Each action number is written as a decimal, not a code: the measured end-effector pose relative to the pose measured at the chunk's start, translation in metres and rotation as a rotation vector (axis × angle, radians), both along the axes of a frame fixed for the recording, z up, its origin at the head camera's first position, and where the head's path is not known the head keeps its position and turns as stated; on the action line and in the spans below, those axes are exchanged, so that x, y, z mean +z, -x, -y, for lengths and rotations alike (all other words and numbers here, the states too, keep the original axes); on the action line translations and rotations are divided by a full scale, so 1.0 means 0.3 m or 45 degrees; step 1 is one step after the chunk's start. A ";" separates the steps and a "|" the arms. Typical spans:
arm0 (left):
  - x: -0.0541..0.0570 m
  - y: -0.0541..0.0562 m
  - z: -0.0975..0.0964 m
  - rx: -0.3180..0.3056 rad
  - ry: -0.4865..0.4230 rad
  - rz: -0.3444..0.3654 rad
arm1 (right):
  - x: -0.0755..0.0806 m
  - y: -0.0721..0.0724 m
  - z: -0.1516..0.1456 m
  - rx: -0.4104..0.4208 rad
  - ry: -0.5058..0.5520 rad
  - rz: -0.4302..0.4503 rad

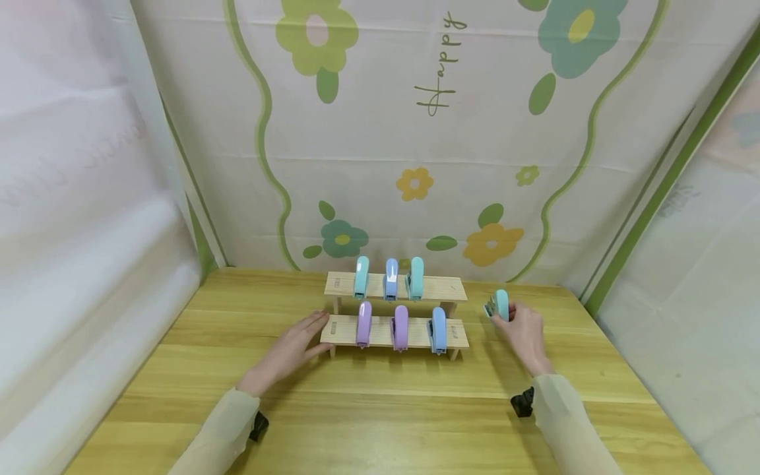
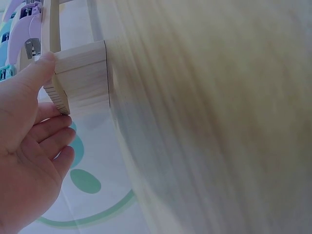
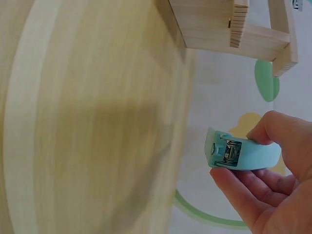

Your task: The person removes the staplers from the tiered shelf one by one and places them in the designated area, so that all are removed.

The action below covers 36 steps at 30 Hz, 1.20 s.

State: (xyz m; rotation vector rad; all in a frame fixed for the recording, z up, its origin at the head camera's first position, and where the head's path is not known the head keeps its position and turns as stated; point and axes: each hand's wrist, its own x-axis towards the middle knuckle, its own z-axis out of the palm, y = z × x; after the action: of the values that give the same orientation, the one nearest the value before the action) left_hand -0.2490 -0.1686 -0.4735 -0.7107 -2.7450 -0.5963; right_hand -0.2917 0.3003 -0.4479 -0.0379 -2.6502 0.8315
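My right hand [image 1: 525,333] holds a small teal stapler [image 1: 501,303] between thumb and fingers, to the right of a two-tier wooden rack [image 1: 380,333]. In the right wrist view, the stapler [image 3: 261,156] shows its metal spring end and is held off the table. At the rack's left end, my left hand [image 1: 292,349] pinches the lower board, thumb on the front edge and fingertips at the back. On that lower board stand two purple staplers [image 1: 364,323] and a blue stapler [image 1: 438,330]. The upper board [image 1: 442,288] carries two teal staplers [image 1: 416,278] with a blue stapler [image 1: 390,280] between them.
The rack stands near the back of a wood-grain table [image 1: 380,422]. Behind it hangs a white cloth [image 1: 356,138] printed with flowers, and similar cloth closes off both sides. The table's right edge lies beyond my right hand.
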 end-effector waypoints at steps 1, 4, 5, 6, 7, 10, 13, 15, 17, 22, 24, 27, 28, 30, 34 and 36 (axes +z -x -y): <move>0.000 0.000 0.000 0.001 -0.003 0.000 | -0.003 0.001 -0.001 -0.002 -0.004 0.002; 0.001 -0.003 0.000 -0.002 -0.013 -0.003 | -0.010 0.004 -0.002 -0.008 -0.009 0.015; 0.002 -0.003 -0.001 -0.003 -0.014 -0.004 | -0.012 0.005 -0.003 -0.009 -0.008 0.022; 0.002 -0.003 -0.001 -0.004 -0.016 -0.005 | -0.014 0.005 -0.003 -0.008 -0.007 0.027; 0.002 -0.003 0.000 -0.006 -0.016 -0.009 | -0.016 0.006 -0.004 -0.010 -0.006 0.031; 0.002 -0.002 0.000 -0.005 -0.009 -0.018 | -0.023 0.007 -0.004 -0.010 0.002 0.042; 0.001 0.000 -0.001 -0.004 0.003 -0.033 | -0.030 0.009 -0.005 -0.016 0.003 0.049; 0.001 0.001 -0.002 -0.003 0.003 -0.033 | -0.034 0.010 -0.005 -0.017 0.006 0.059; 0.001 0.000 -0.003 -0.005 0.002 -0.037 | -0.038 0.010 -0.005 -0.021 0.007 0.067; -0.001 -0.001 -0.003 -0.002 0.001 -0.039 | -0.048 0.012 -0.008 -0.022 0.017 0.079; -0.001 0.001 -0.004 -0.002 -0.001 -0.033 | -0.052 0.011 -0.010 -0.023 0.020 0.087; -0.001 0.001 -0.004 -0.004 -0.004 -0.026 | -0.057 0.011 -0.014 -0.026 0.026 0.105; -0.001 0.001 -0.004 -0.005 -0.004 -0.023 | -0.058 0.011 -0.015 -0.029 0.027 0.109; 0.000 0.001 -0.003 -0.008 -0.003 -0.024 | -0.061 0.010 -0.017 -0.033 0.029 0.114; 0.001 -0.003 -0.002 -0.010 -0.006 -0.016 | -0.064 0.012 -0.020 -0.041 0.027 0.123; 0.002 -0.003 -0.002 -0.011 -0.009 -0.013 | -0.065 0.013 -0.019 -0.045 0.025 0.133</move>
State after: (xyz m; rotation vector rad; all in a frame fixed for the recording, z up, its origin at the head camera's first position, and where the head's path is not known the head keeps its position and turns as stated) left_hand -0.2479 -0.1679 -0.4729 -0.7226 -2.7301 -0.6022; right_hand -0.2954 0.3061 -0.4673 -0.1360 -2.7298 0.8667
